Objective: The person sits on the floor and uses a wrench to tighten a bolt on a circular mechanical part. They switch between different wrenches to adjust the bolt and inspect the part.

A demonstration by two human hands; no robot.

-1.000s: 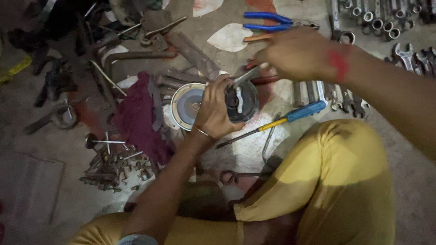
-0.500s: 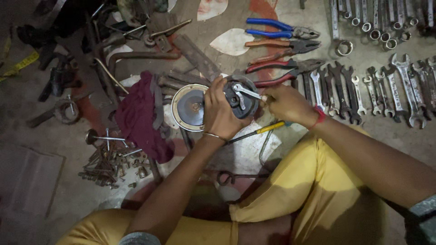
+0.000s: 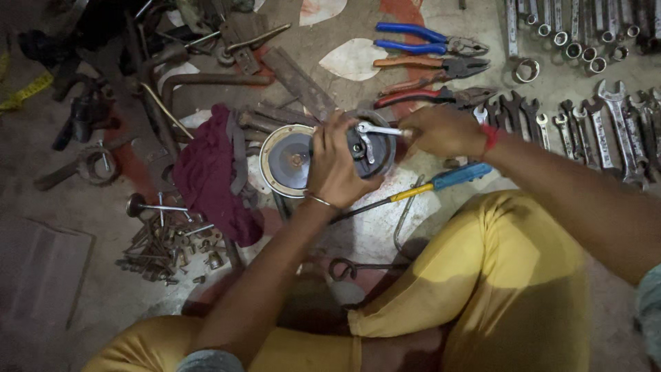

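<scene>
Gripping a round dark metal engine part (image 3: 372, 148) on the workshop floor while a small silver spanner (image 3: 379, 129) is being applied to it.

Left hand (image 3: 337, 169) is clasping the near rim of the round part, fingers curled over its top; right hand (image 3: 444, 131) is clenching the spanner's shaft, the tool's head sitting on a fastener at the part's centre; the part is lying directly under and against the left palm, just left of the right hand, beside a round grey disc with a pale rim (image 3: 289, 160); risk, as judged: the spanner is seating shallowly and may be slipping off the fastener, rounding it or knocking knuckles into the red-handled pliers (image 3: 427, 93) just beyond; the part may be rotating in the left hand's hold; the blue-and-yellow screwdriver (image 3: 420, 189) is lying near, underneath the forearm.
</scene>
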